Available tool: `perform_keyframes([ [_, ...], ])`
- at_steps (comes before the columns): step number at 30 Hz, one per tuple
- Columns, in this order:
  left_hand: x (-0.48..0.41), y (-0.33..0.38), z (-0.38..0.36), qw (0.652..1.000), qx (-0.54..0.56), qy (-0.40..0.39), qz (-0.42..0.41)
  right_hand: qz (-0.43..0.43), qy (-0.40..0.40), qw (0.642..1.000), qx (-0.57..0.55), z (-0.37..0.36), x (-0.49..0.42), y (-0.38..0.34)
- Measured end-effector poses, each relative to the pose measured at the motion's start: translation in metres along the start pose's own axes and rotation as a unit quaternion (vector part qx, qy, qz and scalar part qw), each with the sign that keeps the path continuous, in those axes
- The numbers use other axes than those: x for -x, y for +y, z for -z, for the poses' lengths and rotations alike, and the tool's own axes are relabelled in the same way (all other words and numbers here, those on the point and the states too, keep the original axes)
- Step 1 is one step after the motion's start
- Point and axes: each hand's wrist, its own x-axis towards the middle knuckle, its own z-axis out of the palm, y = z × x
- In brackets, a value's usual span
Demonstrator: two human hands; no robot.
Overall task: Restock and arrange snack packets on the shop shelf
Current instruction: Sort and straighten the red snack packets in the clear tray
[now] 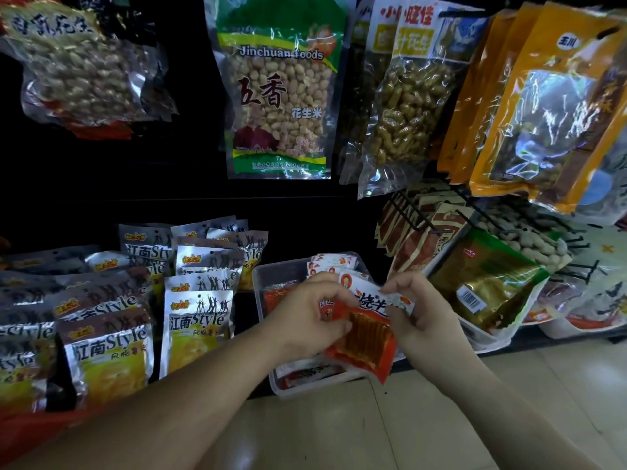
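Step in hand, as I read it: tidying a small bunch of red snack packets (pixel 364 344) before it goes into the clear tub (pixel 278 271) on the shelf.

Left hand (pixel 305 313): fingers curled round the bunch's left edge. Right hand (pixel 419 308): fingers pinch the white top strip of the front packet. The bunch hangs just above the tub's near half, not resting in it.

Next move probably calls for squaring the edges, then lowering the bunch upright into the free middle (label side forward, I'd guess).

Tub contents:
- a few packets lying flat at the near end (pixel 310 371)
- a row of the same white-and-red packets standing at the far end (pixel 334 261)

Left of the tub, silver-and-yellow pouches (pixel 195 320) stand in rows straight on the shelf, no container. To the right, a green-and-gold bag (pixel 481 290) lies in what looks like a second tub (pixel 492 340). Behind that, a wire rack (pixel 414 212) holds brown packets (pixel 420 242). Farthest up, a peanut bag (pixel 278 96) hangs on the back wall.
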Motion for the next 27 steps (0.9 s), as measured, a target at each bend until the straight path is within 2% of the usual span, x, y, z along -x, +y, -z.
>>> perform_keyframes([
  [4,-0.007,-0.012,-0.002,0.999,-0.025,-0.006,0.030,-0.032,0.011,0.999,-0.025,-0.003,-0.004,0.002],
  [6,-0.012,-0.022,-0.002,0.998,-0.043,-0.015,0.034,-0.006,0.044,0.993,0.105,-0.004,-0.019,0.009],
  [8,-0.016,-0.031,-0.004,0.996,-0.070,-0.021,0.044,0.020,0.045,0.976,0.213,-0.008,-0.040,0.020],
  [11,-0.016,-0.045,-0.002,0.993,-0.091,0.003,0.079,-0.013,0.007,0.983,0.182,-0.019,-0.068,0.046],
  [13,-0.018,-0.056,-0.003,0.990,-0.088,0.027,0.109,-0.027,-0.033,0.984,0.176,-0.026,-0.080,0.066],
  [16,-0.026,-0.069,-0.004,0.978,-0.109,0.039,0.173,-0.037,-0.127,0.964,0.229,-0.039,-0.085,0.105],
  [18,-0.031,-0.072,-0.006,0.972,-0.096,0.033,0.213,-0.066,-0.207,0.933,0.287,-0.042,-0.087,0.131],
  [20,-0.031,-0.072,-0.009,0.969,-0.078,0.022,0.235,-0.125,-0.302,0.875,0.357,-0.044,-0.089,0.144],
  [21,-0.032,-0.074,-0.011,0.968,-0.072,0.020,0.239,-0.150,-0.331,0.851,0.379,-0.046,-0.093,0.146],
  [22,-0.032,-0.076,-0.012,0.968,-0.070,0.021,0.242,-0.160,-0.335,0.846,0.382,-0.047,-0.099,0.147],
  [23,-0.033,-0.078,-0.014,0.967,-0.072,0.025,0.243,-0.160,-0.322,0.854,0.376,-0.048,-0.105,0.147],
  [26,-0.033,-0.083,-0.014,0.966,-0.066,0.048,0.246,-0.144,-0.219,0.919,0.294,-0.064,-0.124,0.146],
  [27,-0.034,-0.086,-0.013,0.967,-0.056,0.057,0.241,-0.134,-0.189,0.930,0.286,-0.072,-0.130,0.148],
])
